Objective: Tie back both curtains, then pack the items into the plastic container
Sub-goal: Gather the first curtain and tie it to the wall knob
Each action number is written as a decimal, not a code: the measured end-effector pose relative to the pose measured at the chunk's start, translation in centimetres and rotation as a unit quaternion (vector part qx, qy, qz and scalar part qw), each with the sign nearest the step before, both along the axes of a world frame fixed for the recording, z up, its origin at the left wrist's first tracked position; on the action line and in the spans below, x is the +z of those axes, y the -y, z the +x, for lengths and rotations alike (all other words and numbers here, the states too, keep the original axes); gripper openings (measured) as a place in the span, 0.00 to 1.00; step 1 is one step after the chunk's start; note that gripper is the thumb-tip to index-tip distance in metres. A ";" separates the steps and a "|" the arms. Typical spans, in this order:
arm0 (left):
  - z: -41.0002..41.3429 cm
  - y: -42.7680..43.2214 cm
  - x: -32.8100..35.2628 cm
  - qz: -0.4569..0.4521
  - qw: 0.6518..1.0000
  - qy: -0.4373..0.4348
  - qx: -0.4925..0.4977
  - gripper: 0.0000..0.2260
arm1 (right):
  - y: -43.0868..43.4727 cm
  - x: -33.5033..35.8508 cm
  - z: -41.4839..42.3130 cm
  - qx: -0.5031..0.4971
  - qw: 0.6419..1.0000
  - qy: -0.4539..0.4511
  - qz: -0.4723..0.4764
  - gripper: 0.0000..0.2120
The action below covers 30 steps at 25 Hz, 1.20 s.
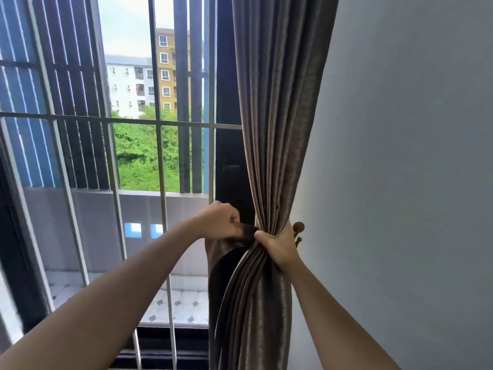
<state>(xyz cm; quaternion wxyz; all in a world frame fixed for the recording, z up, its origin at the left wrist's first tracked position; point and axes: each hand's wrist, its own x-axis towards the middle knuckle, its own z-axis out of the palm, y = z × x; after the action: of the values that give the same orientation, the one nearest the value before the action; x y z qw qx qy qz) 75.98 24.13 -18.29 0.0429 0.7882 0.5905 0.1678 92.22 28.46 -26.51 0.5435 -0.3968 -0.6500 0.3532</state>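
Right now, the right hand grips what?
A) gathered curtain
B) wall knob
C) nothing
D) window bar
A: the right hand has its fingers curled round the curtain, beside the knob; the left hand pinches the tieback.

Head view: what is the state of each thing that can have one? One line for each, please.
curtain: gathered into a bunch, gripped by the right hand.
tieback band: held at one end by the left hand, reaching to the bunch; not visibly hooked.
wooden wall hook: partly hidden behind the right hand; nothing seen looped on it.
left hand: fist closed on the band.
right hand: wrapped round the bunch.
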 end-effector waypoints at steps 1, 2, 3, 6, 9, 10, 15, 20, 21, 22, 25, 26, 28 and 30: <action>0.2 0.3 0.1 0.004 1.000 0.000 -0.003 0.09 | 0.2 0.0 0.0 -0.005 1.000 0.002 -0.003 0.34; 0.4 0.7 0.1 0.004 1.000 0.002 -0.007 0.09 | 0.5 0.1 0.0 -0.007 1.000 0.002 -0.008 0.35; 0.7 1.1 -0.1 0.001 1.000 0.006 -0.010 0.09 | 0.8 0.3 0.0 -0.006 1.000 0.003 -0.015 0.35; 1.2 2.4 -1.0 -0.022 0.998 0.066 0.002 0.10 | 1.1 0.5 0.1 0.004 0.999 0.011 -0.030 0.33; 1.3 3.5 -1.6 -0.070 0.982 0.174 0.012 0.10 | 1.3 0.8 0.2 0.019 0.999 0.011 -0.035 0.37; 1.4 3.8 -1.7 -0.078 0.979 0.190 0.011 0.09 | 1.7 1.2 0.2 0.011 0.999 0.005 -0.034 0.39; 2.1 4.5 -2.4 -0.080 0.962 0.259 0.011 0.07 | 3.5 3.4 -0.1 -0.026 0.999 -0.038 0.003 0.34; 3.7 5.3 -4.0 -0.102 0.913 0.394 0.008 0.08 | 3.4 6.5 -0.3 -0.040 0.999 -0.003 0.023 0.42; 4.1 5.6 -4.3 -0.117 0.890 0.441 0.003 0.09 | 3.5 7.2 -0.1 -0.033 0.999 0.018 0.018 0.42; 4.6 5.9 -4.6 -0.122 0.871 0.476 0.000 0.10 | 3.5 8.0 0.3 -0.024 0.999 0.034 0.015 0.41; 6.4 6.8 -4.8 -0.120 0.834 0.539 -0.014 0.06 | 3.5 10.6 1.2 0.004 0.998 0.062 0.013 0.37; 6.9 7.2 -4.5 -0.122 0.826 0.549 -0.022 0.01 | 3.4 11.1 1.3 0.013 0.997 0.074 0.009 0.36; 7.4 7.0 -4.2 -0.125 0.810 0.571 -0.037 0.07 | 3.3 11.5 1.3 0.018 0.995 0.096 -0.005 0.38; 7.7 6.9 -4.2 -0.120 0.804 0.582 -0.035 0.06 | 3.2 11.4 1.0 0.016 0.995 0.095 -0.020 0.39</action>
<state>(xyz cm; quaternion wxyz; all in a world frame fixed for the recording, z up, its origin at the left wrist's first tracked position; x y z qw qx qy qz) 83.69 17.19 -22.50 0.4783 0.5513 0.4419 0.5215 93.20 25.30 -15.11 0.4658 -0.4285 -0.6977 0.3356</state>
